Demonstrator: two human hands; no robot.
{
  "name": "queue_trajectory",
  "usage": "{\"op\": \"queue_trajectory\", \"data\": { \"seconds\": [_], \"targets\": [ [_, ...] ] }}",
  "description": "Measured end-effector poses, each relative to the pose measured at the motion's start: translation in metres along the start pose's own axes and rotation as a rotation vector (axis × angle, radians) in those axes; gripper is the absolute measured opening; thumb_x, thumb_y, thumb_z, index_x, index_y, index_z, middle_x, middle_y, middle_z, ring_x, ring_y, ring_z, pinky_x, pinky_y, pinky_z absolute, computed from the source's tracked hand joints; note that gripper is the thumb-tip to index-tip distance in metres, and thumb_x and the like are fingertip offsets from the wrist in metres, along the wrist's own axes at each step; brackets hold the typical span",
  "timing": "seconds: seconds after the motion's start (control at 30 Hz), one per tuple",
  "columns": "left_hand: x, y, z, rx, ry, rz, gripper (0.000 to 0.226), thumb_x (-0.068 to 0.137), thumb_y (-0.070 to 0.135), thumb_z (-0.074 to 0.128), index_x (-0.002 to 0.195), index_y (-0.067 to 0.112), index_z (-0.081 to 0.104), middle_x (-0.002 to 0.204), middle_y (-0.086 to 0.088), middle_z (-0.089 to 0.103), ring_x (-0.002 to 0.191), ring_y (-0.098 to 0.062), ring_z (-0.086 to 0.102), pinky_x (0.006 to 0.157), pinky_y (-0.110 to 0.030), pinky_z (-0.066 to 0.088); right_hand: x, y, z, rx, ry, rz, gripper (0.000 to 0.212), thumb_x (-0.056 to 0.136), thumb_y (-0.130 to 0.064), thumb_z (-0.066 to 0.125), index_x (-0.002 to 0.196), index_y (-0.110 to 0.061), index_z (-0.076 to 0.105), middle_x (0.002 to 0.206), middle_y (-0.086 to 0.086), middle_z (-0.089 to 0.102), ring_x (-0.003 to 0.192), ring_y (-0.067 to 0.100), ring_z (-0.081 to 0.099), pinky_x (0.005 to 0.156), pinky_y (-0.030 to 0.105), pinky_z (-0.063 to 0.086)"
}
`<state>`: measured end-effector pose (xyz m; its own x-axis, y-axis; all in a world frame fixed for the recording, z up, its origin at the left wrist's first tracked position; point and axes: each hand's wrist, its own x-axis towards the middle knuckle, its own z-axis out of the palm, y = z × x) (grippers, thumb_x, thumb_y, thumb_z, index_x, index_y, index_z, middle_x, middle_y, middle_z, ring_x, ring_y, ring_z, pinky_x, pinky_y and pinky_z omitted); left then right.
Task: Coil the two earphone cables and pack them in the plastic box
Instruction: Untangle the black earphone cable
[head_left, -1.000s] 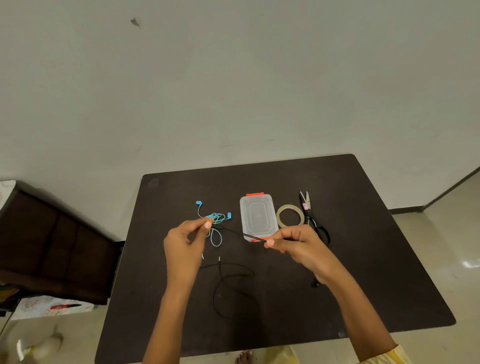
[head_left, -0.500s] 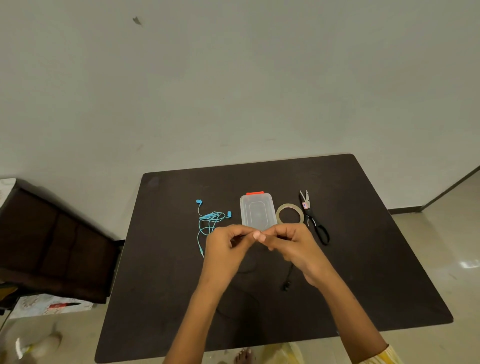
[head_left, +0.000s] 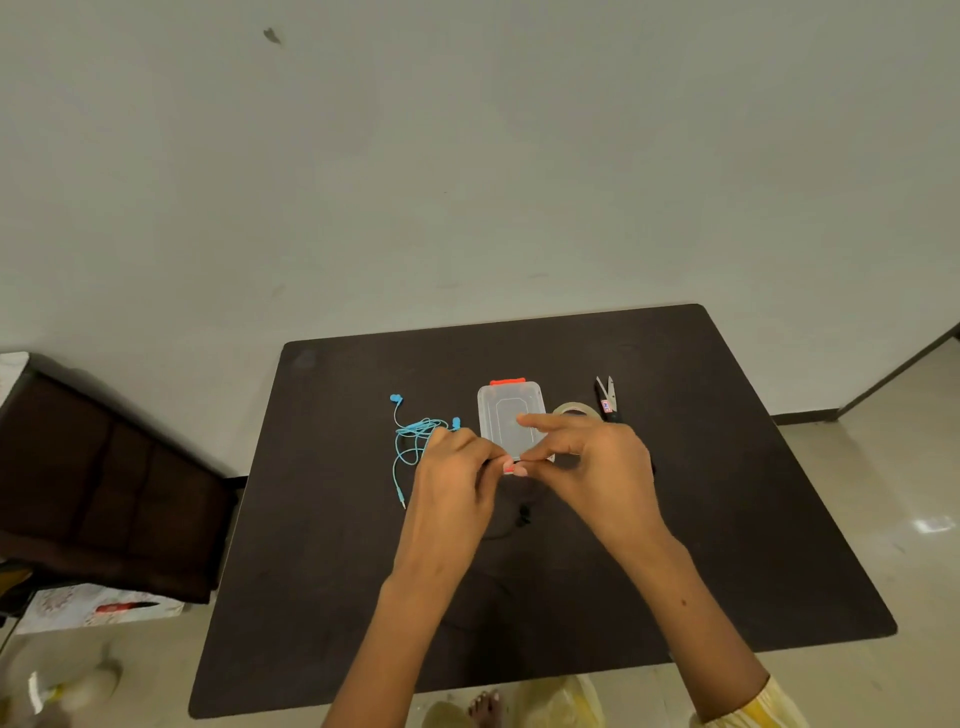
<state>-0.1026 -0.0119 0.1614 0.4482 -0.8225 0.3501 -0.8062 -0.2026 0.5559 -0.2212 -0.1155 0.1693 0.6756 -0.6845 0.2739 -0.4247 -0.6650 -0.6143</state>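
Hands (head_left: 524, 462) pinching black cable (head_left: 523, 515) — mostly hidden, box (head_left: 506, 410) half-covered

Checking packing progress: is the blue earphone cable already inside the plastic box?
No, the blue earphone cable lies loose on the table, left of the closed plastic box.

Black earphone cable (head_left: 522, 515) mostly hidden behind both hands; plastic box (head_left: 509, 415) near end, tape roll (head_left: 574, 410), scissors (head_left: 608, 400) handles partly covered by right hand (head_left: 597, 467)
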Motion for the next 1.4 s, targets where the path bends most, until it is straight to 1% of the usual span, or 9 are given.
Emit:
{"op": "queue_trajectory", "data": {
  "seconds": [0.1,0.33,0.53,0.63,0.73,0.9,1.1,1.27,1.4],
  "targets": [
    [0.001,0.002,0.0,0.029,0.028,0.019,0.008,0.077,0.003,0.073,0.077,0.011,0.071,0.074,-0.003,0.065,0.074,-0.014,0.051,0.069,-0.02,0.038,0.0,-0.01,-0.004,-0.14,0.084,-0.095,0.013,0.061,-0.027,0.087,0.066,-0.026,0.075,0.084,-0.011,0.067,0.075,0.009,0.062,0.049,0.031,0.052],
    [0.002,0.003,-0.009,-0.057,0.046,-0.001,0.002,0.081,0.009,0.07,0.082,0.01,0.071,0.077,0.0,0.065,0.077,-0.007,0.047,0.067,-0.011,0.036,0.001,-0.009,-0.005,0.203,-0.022,0.224,0.013,0.062,-0.022,0.086,0.067,-0.018,0.076,0.063,-0.007,0.07,0.059,0.005,0.066,0.059,0.026,0.055],
    [0.002,0.0,-0.006,-0.045,0.011,0.052,0.004,0.084,0.012,0.066,0.082,0.012,0.069,0.078,0.001,0.062,0.078,-0.008,0.045,0.07,-0.019,0.039,0.002,-0.01,-0.01,0.491,-0.216,0.392,0.009,0.071,-0.007,0.08,0.078,-0.004,0.075,0.074,0.009,0.073,0.072,0.014,0.071,0.052,0.015,0.053],
    [0.001,0.0,-0.004,-0.016,0.009,0.071,0.003,0.083,0.01,0.067,0.082,0.011,0.069,0.079,-0.001,0.063,0.078,-0.009,0.046,0.069,-0.018,0.04,0.003,-0.009,-0.009,0.436,-0.25,0.395,0.005,0.075,-0.009,0.077,0.079,-0.009,0.075,0.079,0.009,0.073,0.077,0.016,0.071,0.06,0.022,0.058],
    [0.0,0.0,-0.004,0.002,0.017,0.06,0.004,0.081,0.006,0.07,0.082,0.01,0.07,0.079,-0.003,0.065,0.079,-0.008,0.046,0.069,-0.021,0.043,0.003,-0.011,-0.009,0.353,-0.245,0.375,0.004,0.079,-0.013,0.073,0.08,-0.011,0.07,0.076,0.006,0.071,0.065,0.014,0.07,0.052,0.023,0.055],
    [-0.001,-0.003,-0.005,-0.014,0.016,0.046,0.004,0.082,0.007,0.069,0.083,0.011,0.07,0.079,-0.001,0.066,0.079,-0.01,0.049,0.068,-0.02,0.043,0.002,-0.018,-0.003,0.528,-0.376,0.438,0.008,0.086,-0.004,0.053,0.083,-0.008,0.059,0.065,0.003,0.064,0.047,0.008,0.054,0.042,0.021,0.039],
    [-0.004,-0.008,-0.011,-0.195,0.043,-0.068,0.006,0.084,0.015,0.067,0.08,0.014,0.071,0.074,0.007,0.063,0.074,-0.005,0.049,0.066,-0.011,0.037,0.0,-0.008,-0.007,0.643,-0.547,0.374,0.017,0.093,-0.017,0.056,0.107,-0.02,0.065,0.054,-0.006,0.043,0.048,0.001,0.038,0.047,0.009,0.033],
    [-0.005,-0.022,-0.012,-0.152,0.079,-0.117,0.006,0.082,0.011,0.07,0.078,0.015,0.07,0.071,0.013,0.059,0.074,-0.001,0.049,0.066,-0.008,0.037,-0.004,0.011,-0.005,0.367,-0.451,0.231,0.014,0.087,-0.029,0.066,0.082,-0.019,0.058,0.051,0.004,0.051,0.046,0.007,0.041,0.054,0.019,0.037],
    [-0.007,-0.019,-0.01,-0.166,0.067,-0.109,0.003,0.082,0.012,0.069,0.08,0.014,0.07,0.073,0.014,0.058,0.078,0.004,0.05,0.068,-0.004,0.037,-0.006,0.014,-0.001,0.362,-0.451,0.246,0.018,0.087,-0.028,0.063,0.073,-0.021,0.069,0.073,0.0,0.07,0.066,0.015,0.062,0.071,0.037,0.051]
  ]
}}
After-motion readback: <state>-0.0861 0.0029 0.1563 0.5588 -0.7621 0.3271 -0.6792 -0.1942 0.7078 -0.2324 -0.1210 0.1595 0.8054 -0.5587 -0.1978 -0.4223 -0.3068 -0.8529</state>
